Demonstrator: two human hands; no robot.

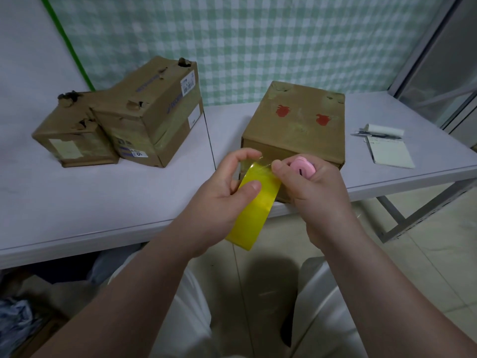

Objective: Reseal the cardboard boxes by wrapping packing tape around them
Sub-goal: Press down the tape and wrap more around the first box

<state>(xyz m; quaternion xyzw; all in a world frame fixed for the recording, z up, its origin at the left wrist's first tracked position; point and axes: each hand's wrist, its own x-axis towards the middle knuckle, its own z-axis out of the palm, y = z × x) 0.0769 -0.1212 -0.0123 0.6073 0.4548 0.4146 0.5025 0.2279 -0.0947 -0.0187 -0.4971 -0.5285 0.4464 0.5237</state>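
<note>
Three brown cardboard boxes stood on the pale grey table [103, 202]. The tilted middle box [160, 109] bore a white barcode label [188, 85] and a lower sticker reading "U6"; its blue printing was too blurred to read. It leaned on the low left box [74, 133], and both were creased, with torn holes along their edges. The near box [296, 125], smoother and squarer, carried two red smudged marks [282, 111] on top and stood at the table's front edge.

Just in front of that box, the left hand [219, 192] gripped the roll of yellow packing tape [255, 210], thumb pressed on its glossy outer face and fingers curled over the top. The right hand [317, 192] clenched a small pink plastic tool [303, 167] in its palm, while its thumb and forefinger pinched the clear, peeled end of the tape at the roll's upper edge.

To the right lay an open notebook [389, 153] with a pen [379, 135] beside it. Green-checked cloth [232, 42] hung behind.
</note>
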